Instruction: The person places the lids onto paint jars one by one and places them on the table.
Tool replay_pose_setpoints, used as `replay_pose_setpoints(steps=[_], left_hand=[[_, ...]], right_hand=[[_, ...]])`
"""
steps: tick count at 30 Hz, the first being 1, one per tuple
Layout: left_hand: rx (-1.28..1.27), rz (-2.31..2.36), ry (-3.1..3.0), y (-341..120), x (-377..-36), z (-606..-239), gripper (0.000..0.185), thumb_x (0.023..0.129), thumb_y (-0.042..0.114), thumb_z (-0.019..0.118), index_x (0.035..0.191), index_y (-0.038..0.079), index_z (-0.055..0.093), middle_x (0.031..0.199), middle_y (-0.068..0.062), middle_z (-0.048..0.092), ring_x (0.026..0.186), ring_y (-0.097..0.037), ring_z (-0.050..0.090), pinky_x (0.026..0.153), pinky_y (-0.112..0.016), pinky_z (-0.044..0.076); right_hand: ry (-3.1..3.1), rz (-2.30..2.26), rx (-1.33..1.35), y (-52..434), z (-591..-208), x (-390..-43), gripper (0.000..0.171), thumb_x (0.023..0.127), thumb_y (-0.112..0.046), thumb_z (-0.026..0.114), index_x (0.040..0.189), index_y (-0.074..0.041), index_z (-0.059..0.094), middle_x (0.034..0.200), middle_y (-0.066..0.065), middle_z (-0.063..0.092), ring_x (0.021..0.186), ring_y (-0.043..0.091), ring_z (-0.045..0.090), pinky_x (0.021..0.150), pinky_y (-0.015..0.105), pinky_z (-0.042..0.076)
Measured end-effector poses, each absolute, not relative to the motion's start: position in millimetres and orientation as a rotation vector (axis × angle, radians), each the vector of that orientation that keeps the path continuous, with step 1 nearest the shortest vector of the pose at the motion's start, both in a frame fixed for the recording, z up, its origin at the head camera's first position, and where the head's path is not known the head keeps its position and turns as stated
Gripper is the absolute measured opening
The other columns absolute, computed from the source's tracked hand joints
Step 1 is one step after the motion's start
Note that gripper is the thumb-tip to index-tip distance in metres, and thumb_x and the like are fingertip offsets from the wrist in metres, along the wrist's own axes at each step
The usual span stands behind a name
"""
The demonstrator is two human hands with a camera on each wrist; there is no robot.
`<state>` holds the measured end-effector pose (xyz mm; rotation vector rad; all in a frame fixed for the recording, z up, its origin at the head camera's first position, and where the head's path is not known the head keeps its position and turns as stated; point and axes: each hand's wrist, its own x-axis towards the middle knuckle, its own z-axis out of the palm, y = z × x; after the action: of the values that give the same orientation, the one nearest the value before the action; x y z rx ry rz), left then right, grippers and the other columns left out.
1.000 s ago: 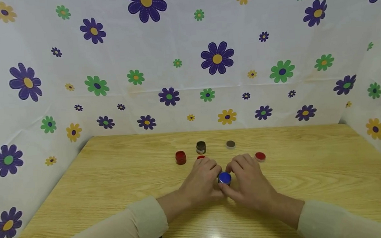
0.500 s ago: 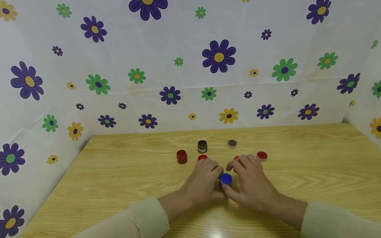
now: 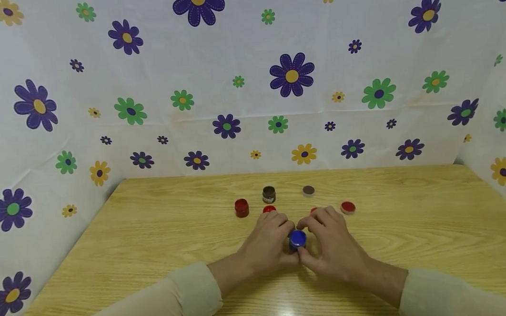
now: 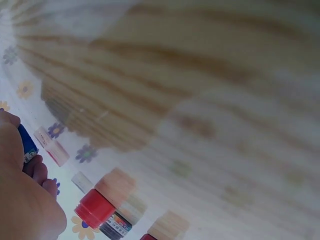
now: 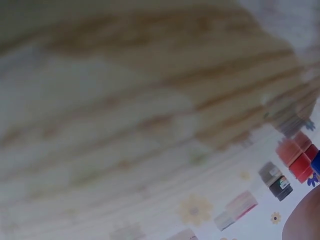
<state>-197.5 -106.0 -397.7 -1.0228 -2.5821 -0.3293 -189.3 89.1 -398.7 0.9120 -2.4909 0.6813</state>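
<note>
Between the two hands, low over the near middle of the table, is a small blue paint jar (image 3: 298,238) with its blue top facing up. The left hand (image 3: 268,243) grips it from the left, its fingers bent round the side. From the right, the right hand (image 3: 331,242) has thumb and index finger at the rim of the top, pinching it. A bit of the blue jar (image 4: 28,144) shows past the fingers in the left wrist view. Most of its body is hidden by the hands.
Beyond the hands stand a dark red jar (image 3: 241,208), a dark brown jar (image 3: 269,195) and a bright red jar (image 3: 269,208) partly behind the left hand. A brown lid (image 3: 308,190), a red lid (image 3: 347,207) and another red lid (image 3: 314,210) lie to the right.
The right thumb and fingers have shifted slightly around the rim of the blue jar. Both hands stay in nearly the same place, and the jars and lids behind them have not moved.
</note>
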Motion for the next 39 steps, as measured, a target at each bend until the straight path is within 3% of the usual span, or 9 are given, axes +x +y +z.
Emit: replay_pose_setpoints(steps=[14, 24, 30, 34, 39], left_hand=[[-1.049, -0.327, -2.575, -106.1, -196.4, -397.0, 0.041, 0.076, 0.048, 0.081, 0.093, 0.013, 0.068, 0.088, 0.005, 0.059, 0.084, -0.013, 0.049, 0.086, -0.033, 0.044], [-1.052, -0.301, -2.576, -104.9, -196.8, -398.2, 0.038, 0.076, 0.045, 0.082, 0.092, 0.014, 0.067, 0.09, 0.005, 0.06, 0.086, -0.013, 0.05, 0.086, -0.032, 0.044], [-1.048, -0.274, -2.587, -105.2, -197.7, -397.8, 0.04, 0.075, 0.046, 0.081, 0.092, 0.013, 0.068, 0.089, 0.005, 0.06, 0.085, -0.012, 0.049, 0.085, -0.031, 0.043], [-1.029, -0.282, -2.631, -105.8, -197.4, -395.8, 0.041, 0.076, 0.046, 0.081, 0.095, 0.013, 0.066, 0.091, 0.005, 0.059, 0.087, -0.012, 0.049, 0.089, -0.033, 0.043], [-1.013, -0.343, -2.63, -105.8, -197.8, -396.6, 0.037, 0.077, 0.043, 0.079, 0.093, 0.013, 0.064, 0.089, 0.005, 0.058, 0.086, -0.012, 0.048, 0.089, -0.034, 0.043]], right_hand=[[-2.508, 0.719, 0.877, 88.7, -400.4, -188.7, 0.031, 0.074, -0.029, 0.08, 0.094, -0.014, 0.062, 0.092, -0.003, 0.054, 0.091, 0.014, 0.042, 0.086, 0.039, 0.036], [-2.549, 0.719, 0.833, 90.1, -399.5, -189.6, 0.032, 0.078, -0.037, 0.081, 0.089, -0.016, 0.059, 0.09, -0.007, 0.051, 0.09, 0.013, 0.04, 0.085, 0.036, 0.035], [-2.61, 0.664, 0.781, 88.6, -397.6, -189.1, 0.041, 0.078, -0.051, 0.079, 0.084, -0.018, 0.056, 0.083, -0.006, 0.049, 0.086, 0.012, 0.039, 0.082, 0.035, 0.034], [-2.647, 0.692, 0.753, 88.5, -396.0, -188.9, 0.043, 0.081, -0.052, 0.076, 0.094, -0.016, 0.058, 0.088, -0.004, 0.053, 0.09, 0.013, 0.041, 0.084, 0.036, 0.036], [-2.582, 0.769, 0.844, 90.2, -397.0, -189.7, 0.037, 0.081, -0.033, 0.076, 0.109, -0.012, 0.063, 0.098, -0.001, 0.058, 0.095, 0.014, 0.043, 0.088, 0.039, 0.037]])
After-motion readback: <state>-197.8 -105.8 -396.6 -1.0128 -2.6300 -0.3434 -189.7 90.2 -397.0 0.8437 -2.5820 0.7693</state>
